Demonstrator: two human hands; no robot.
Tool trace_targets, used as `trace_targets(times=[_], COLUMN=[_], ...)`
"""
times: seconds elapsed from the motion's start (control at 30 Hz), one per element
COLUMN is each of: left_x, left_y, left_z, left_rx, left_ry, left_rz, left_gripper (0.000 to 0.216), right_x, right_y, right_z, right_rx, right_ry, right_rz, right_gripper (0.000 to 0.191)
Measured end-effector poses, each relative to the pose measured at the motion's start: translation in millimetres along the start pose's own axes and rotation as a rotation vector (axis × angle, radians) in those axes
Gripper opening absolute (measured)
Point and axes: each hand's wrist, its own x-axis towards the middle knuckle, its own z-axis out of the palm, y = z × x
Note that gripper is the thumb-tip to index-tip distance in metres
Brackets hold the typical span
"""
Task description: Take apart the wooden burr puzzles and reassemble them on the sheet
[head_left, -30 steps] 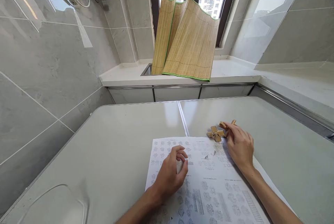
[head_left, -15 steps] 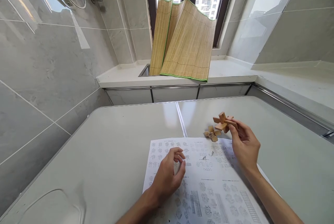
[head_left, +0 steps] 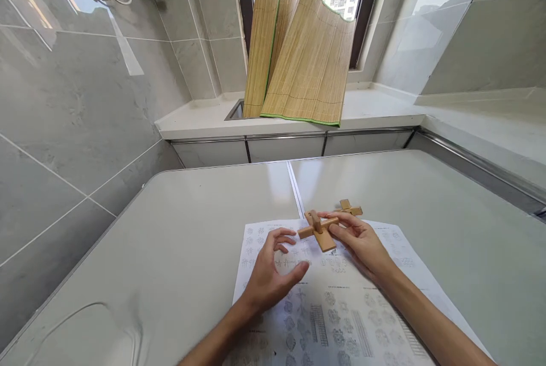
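Right hand (head_left: pixel 360 241) pinches a wooden cross piece (head_left: pixel 319 229) just above the printed sheet (head_left: pixel 336 309) on the counter (head_left: pixel 170 241), left hand (head_left: pixel 273 266) fingers spread and empty just beside it, second wooden piece (head_left: pixel 350 208) lying at the sheet's far edge.

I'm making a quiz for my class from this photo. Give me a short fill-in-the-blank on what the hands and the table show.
1. The right hand holds a ____ puzzle.
2. The left hand hovers over a printed ____.
3. A smaller wooden piece lies on the ____.
4. A rolled bamboo ____ leans at the window.

Missing: wooden; sheet; table; mat
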Motion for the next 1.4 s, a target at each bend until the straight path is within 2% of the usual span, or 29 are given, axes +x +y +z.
trace_targets(times=[0.13, 0.27, 0.43, 0.53, 0.63, 0.77, 0.9, 1.17, 1.4], left_x=[0.4, 0.3, 0.4, 1.2, 1.3, 0.1, -0.3, 0.3, -1.2], left_y=[-2.0, -4.2, -5.6, -4.7, -2.8, -2.7, -4.6, -0.7, -0.8], left_z=[-1.9, -1.4, -1.0, -0.4, 0.3, 1.2, 2.7, 3.1, 4.4], left_rx=[-0.063, -0.064, -0.027, -0.014, 0.044, 0.142, 0.2, 0.199, -0.052], left_ry=[-0.038, -0.07, -0.092, -0.076, -0.028, 0.028, 0.046, 0.002, -0.129], left_rz=[-0.026, -0.022, -0.054, -0.036, -0.029, -0.006, 0.016, 0.006, 0.002], left_gripper=[0.087, 0.102, 0.095, 0.09, 0.085, 0.083, 0.082, 0.077, 0.087], right_x=[-2.9, -6.2, -10.8, -11.6, -12.3, -13.8, -14.4, -11.7, -11.6], right_y=[2.0, 1.5, 3.1, 7.0, 10.4, 10.9, 10.4, 12.8, 8.8], right_z=[9.5, 17.0, 25.5, 25.4, 23.3, 21.0, 18.4, 12.1, 16.4], right_rx=[-0.037, -0.089, -0.016, -0.059, -0.242, -0.565, -0.66, -0.673, -0.654], right_ry=[-0.102, -0.17, -0.248, -0.249, -0.194, -0.163, -0.194, -0.221, -0.256], right_rz=[0.014, 0.005, 0.007, 0.001, -0.016, -0.132, -0.166, -0.146, -0.207], right_gripper=[0.033, 0.033, 0.028, 0.028, 0.028, 0.024, 0.023, 0.024, 0.023])
